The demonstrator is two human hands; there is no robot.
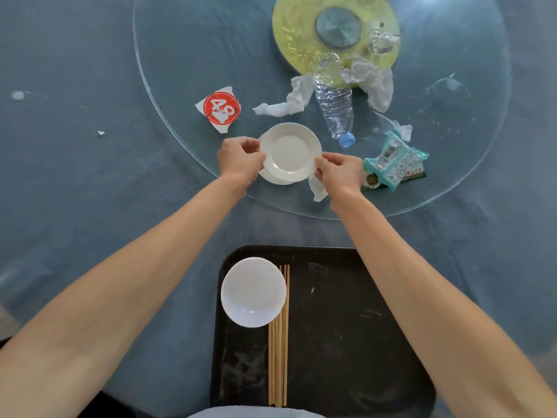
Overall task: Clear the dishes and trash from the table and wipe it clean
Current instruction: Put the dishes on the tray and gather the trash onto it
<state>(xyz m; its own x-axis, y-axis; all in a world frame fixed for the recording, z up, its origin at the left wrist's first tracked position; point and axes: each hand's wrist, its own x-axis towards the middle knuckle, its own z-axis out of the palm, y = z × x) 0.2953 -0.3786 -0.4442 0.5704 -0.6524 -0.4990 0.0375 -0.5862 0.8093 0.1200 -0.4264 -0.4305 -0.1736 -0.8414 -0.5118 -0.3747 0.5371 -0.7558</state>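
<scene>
A white plate (290, 151) is held at its left rim by my left hand (239, 159) and at its right rim by my right hand (340, 173), over the near edge of the glass turntable (187, 164). A second white plate (271, 178) peeks out beneath it. Nearer me, a black tray (337, 327) holds a white bowl (253, 292) and several wooden chopsticks (279, 342). Trash lies on the glass: a crushed clear bottle (334, 107), crumpled tissues (289, 99), a red and white paper scrap (221, 109), and a green snack wrapper (394, 164).
A yellow disc with a grey hub (301, 28) sits at the turntable's centre, with crumpled clear plastic (381, 40) on it. Another tissue (317, 190) lies under my right wrist. White crumbs (18, 95) dot the blue tablecloth (90, 191) at left.
</scene>
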